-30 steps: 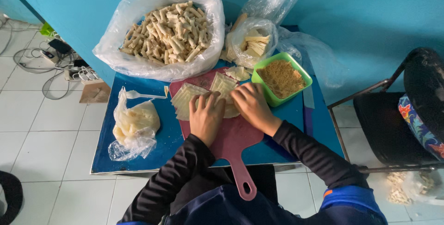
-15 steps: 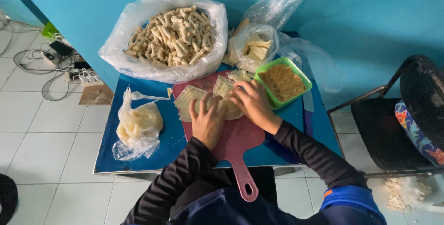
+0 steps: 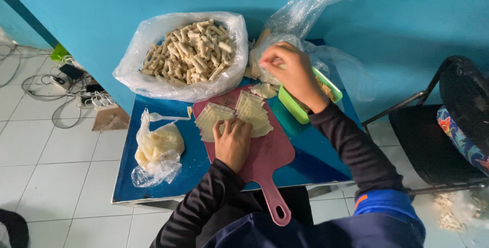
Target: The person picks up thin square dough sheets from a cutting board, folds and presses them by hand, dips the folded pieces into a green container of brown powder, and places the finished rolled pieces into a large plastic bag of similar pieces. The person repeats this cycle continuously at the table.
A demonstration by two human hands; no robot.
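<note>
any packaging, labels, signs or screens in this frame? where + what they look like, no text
No labels, signs or screens visible; packaging only.
Large clear bag: back left of the blue table, open, full of pale rolled pieces.
Small clear bag: front left, knotted, holding pale yellowish stuff.
Crumpled clear bags: back right against the wall, right hand over them.
Green tub: right of the red cutting board, rectangular.
Left hand: on the board by thin pale wrappers.

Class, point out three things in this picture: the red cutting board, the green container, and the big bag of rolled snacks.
Red cutting board (image 3: 270, 154): head view, bare surface below the wrappers.
Green container (image 3: 290, 106): head view, its near left rim.
Bag of rolled snacks (image 3: 140, 59): head view, left plastic wall.
</note>
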